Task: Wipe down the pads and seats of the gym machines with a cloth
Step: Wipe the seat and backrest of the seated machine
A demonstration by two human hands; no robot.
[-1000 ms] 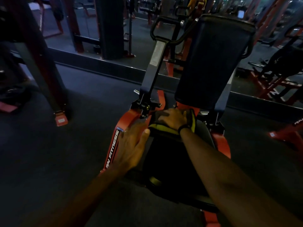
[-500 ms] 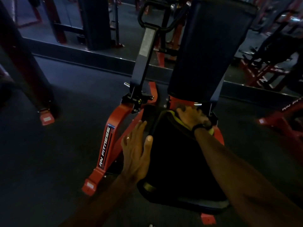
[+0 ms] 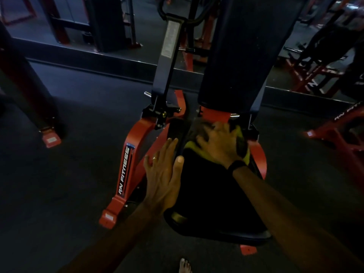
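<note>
In a dim gym with dark rubber flooring, the right hand [image 3: 218, 146] presses a soft, limp yellow-and-grey cloth [image 3: 243, 146] flat at the black padded seat's [image 3: 208, 194] rear (best bunched under the palm), the left hand [image 3: 163, 174] lying flat, fingers straight, on the seat's edge.

1. You are getting one view only, head-worn, so no second view is sharing anything.
2. It is looking forward and steeply down, close over the seat [image 3: 212, 194].
3. The wide angle is taking in the back pad [image 3: 246, 56] and a mirror [image 3: 78, 26] beyond.
</note>
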